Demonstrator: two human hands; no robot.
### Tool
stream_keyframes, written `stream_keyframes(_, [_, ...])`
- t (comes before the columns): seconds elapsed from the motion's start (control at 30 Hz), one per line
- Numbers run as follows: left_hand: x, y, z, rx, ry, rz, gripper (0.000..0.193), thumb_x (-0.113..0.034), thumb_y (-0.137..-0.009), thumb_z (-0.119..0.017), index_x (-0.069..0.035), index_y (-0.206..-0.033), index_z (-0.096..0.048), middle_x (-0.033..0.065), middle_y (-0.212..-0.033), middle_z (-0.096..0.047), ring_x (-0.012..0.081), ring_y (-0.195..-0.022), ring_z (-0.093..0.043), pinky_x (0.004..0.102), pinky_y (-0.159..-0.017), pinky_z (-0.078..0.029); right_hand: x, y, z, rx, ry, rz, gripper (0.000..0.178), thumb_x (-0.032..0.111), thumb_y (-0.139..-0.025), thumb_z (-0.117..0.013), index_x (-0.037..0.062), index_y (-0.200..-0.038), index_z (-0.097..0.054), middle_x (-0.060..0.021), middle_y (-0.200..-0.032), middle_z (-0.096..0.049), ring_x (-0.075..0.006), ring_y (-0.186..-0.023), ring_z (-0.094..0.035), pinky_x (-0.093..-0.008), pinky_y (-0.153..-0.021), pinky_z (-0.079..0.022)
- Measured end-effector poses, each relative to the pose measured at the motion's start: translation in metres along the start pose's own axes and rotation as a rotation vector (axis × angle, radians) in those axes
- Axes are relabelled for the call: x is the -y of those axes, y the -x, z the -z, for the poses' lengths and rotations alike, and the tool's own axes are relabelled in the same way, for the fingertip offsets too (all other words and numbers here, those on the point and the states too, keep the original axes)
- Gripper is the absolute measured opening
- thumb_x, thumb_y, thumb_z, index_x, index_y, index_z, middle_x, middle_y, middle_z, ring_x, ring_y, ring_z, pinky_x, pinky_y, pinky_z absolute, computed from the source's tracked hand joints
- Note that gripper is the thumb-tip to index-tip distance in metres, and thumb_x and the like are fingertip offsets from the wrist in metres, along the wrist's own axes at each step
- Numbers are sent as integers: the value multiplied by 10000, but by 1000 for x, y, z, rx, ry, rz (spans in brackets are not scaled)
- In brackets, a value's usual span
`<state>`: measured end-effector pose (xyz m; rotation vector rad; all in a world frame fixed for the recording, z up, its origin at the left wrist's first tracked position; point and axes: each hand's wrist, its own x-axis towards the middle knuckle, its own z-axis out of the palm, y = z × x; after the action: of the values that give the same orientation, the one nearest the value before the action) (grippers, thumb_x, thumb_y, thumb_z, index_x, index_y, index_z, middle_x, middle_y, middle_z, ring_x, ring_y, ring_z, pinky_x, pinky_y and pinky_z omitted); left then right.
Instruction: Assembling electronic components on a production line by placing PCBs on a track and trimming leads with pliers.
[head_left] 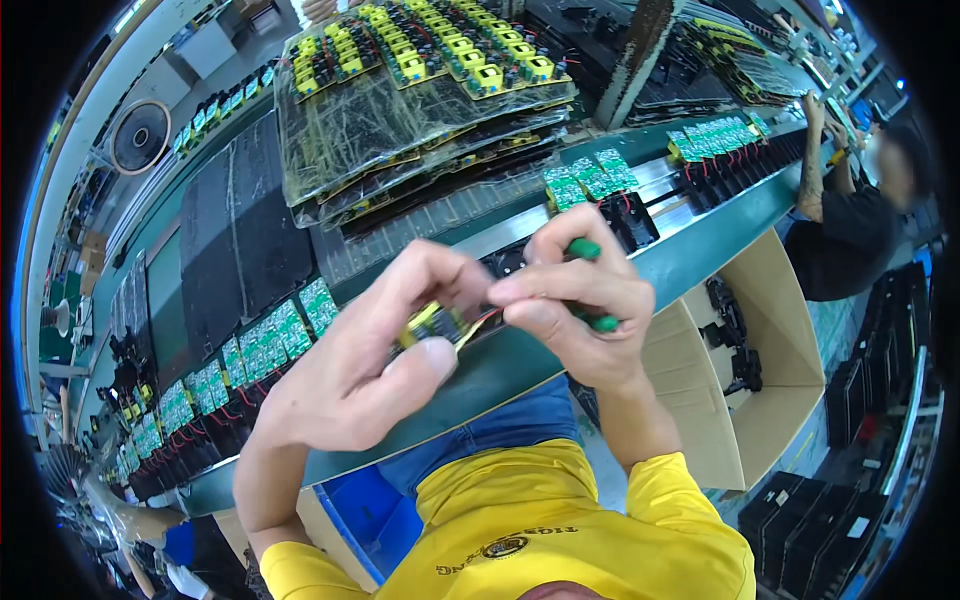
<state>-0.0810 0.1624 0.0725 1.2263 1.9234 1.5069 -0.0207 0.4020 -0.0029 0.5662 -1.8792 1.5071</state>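
My left hand [365,375] is curled around a small circuit board [437,325] with yellow and black parts on it, partly hidden by my fingers and blurred. Beside it, my right hand [590,310] pinches thin red and dark wires [488,317] at the board's edge between thumb and forefinger. A hand tool with green handles [584,248] is tucked in the same hand; its working end is hidden, so I cannot tell its kind. Just beyond my hands, a black plastic case [632,222] lies on the line by several green circuit boards [590,178].
Stacked trays [370,140] of yellow-part boards stand at the back. Green boards with red wires [265,345] line the bench [510,385] at left. An open cardboard box [770,400] with black parts is at right. Another person [850,230] works at far right; a fan [140,137] stands far left.
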Motion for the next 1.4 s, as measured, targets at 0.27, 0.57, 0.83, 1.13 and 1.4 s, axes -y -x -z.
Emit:
stream_keyframes(0.27, [26, 9, -40, -180, 317, 252, 283, -69, -1011, -793, -4, -1237, -635, 103, -1135, -713, 188, -908, -664, 311, -847, -556, 12, 4, -15, -26, -218, -184, 240, 102, -865, -988, 77, -1097, -934, -57, -1083, -628, -159, -903, -561, -279, -782, -468])
stream_keyframes(0.57, [19, 2, -43, -415, -266, 123, 292, -10, -922, -826, -45, -1134, -628, 66, -1065, -674, 185, -925, -631, 314, -857, -528, 7, 1, 0, 116, -14, -200, 222, 70, -878, -968, 58, -1095, -923, -86, -1127, -661, -181, -946, -590, -286, -811, -481])
stream_keyframes(0.83, [9, -1, -21, -183, -131, 23, 239, -14, -932, -849, -62, -1071, -660, 54, -1069, -672, 177, -858, -626, 322, -804, -531, -10, -6, 0, 212, -500, -254, 187, 21, -884, -950, 93, -1049, -898, -48, -1086, -653, -180, -929, -617, -300, -793, -511])
stream_keyframes(1.13, [3, 2, -43, -400, -1277, -81, 143, -20, -996, -810, -69, -1041, -683, 68, -990, -705, 179, -813, -622, 332, -720, -516, 11, -27, 5, 334, 270, -187, 151, 45, -903, -939, 78, -1031, -866, -68, -1140, -694, -163, -912, -601, -289, -762, -483])
stream_keyframes(1.4, [2, 3, -33, -416, -504, 149, 99, -84, -1081, -765, -67, -1050, -673, 74, -922, -733, 181, -755, -647, 317, -678, -527, 16, -10, -10, -53, 501, 103, 202, 31, -911, -938, 65, -1097, -866, -66, -1164, -709, -151, -901, -600, -278, -747, -472])
